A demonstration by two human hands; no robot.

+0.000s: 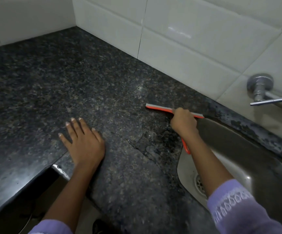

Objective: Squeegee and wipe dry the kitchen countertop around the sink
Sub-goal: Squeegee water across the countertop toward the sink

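One squeegee [160, 109], one sink [255, 157], one tap [262, 92], two hands [84, 141].

lilac knit sleeves [235, 205] with white lacy cuff pattern

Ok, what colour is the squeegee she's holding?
The squeegee has an orange frame and handle with a grey blade strip, seen in the head view.

- Squeegee [160, 110]: orange frame with a grey rubber blade lying on the counter just left of the sink's far corner.
- Countertop [69, 78]: dark speckled granite, wet and cracked near the sink.
- Sink [255, 157]: steel basin at right.
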